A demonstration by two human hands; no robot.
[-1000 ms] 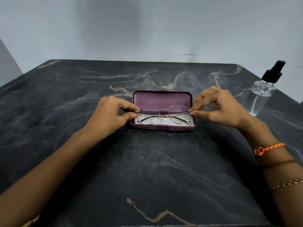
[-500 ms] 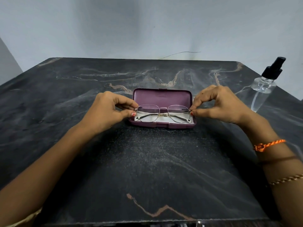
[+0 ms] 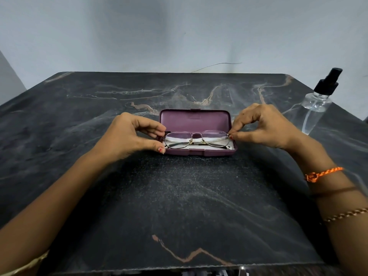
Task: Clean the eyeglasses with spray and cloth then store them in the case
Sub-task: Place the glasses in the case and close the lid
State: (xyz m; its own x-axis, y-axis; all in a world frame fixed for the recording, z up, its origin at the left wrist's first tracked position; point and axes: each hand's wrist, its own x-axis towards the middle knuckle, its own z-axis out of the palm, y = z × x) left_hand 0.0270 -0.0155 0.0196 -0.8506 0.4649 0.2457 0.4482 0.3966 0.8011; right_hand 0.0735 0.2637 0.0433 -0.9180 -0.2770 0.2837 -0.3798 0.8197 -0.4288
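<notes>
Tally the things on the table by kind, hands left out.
Glasses: 1
Case: 1
Cloth: 1
Spray bottle: 1
Total: 4

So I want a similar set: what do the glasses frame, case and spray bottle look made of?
Glasses frame: thin, shiny wire, likely metal. Case: smooth maroon shell with a soft sheen, probably plastic or leatherette. Spray bottle: see-through body, plastic or glass, with a matte black pump.
</notes>
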